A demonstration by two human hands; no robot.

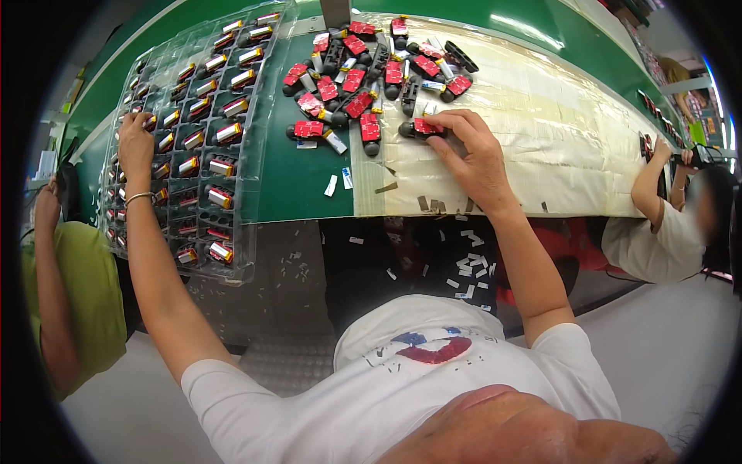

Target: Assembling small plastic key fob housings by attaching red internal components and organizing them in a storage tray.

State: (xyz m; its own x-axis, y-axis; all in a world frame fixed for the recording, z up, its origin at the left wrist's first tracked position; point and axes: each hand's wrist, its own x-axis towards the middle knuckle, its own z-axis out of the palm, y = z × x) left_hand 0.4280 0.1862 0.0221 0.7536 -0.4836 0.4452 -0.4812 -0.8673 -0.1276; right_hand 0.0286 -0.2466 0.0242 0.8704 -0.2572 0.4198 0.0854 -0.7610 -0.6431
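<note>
On the left, my left hand (pixel 136 143) reaches over a clear plastic tray (pixel 247 166) with its fingers bent together at one compartment; what they hold is mostly hidden. Rows of small black parts with silver, yellow-ended battery cells (pixel 228 133) fill many compartments. On the pale taped surface, the thumb and forefinger of my right hand (pixel 473 151) close around the end of a black part with a red face (pixel 421 128). Just beyond it lies a loose pile of similar black-and-red parts (pixel 354 80), several with silver cells sticking out.
The green bench (pixel 301 185) shows between the tray and the taped cardboard (pixel 541 139). Small white slips (pixel 331 185) lie on the bench, with more on my lap and the floor. One person in green (pixel 77 301) is at the left, another in white (pixel 657 240) at the right.
</note>
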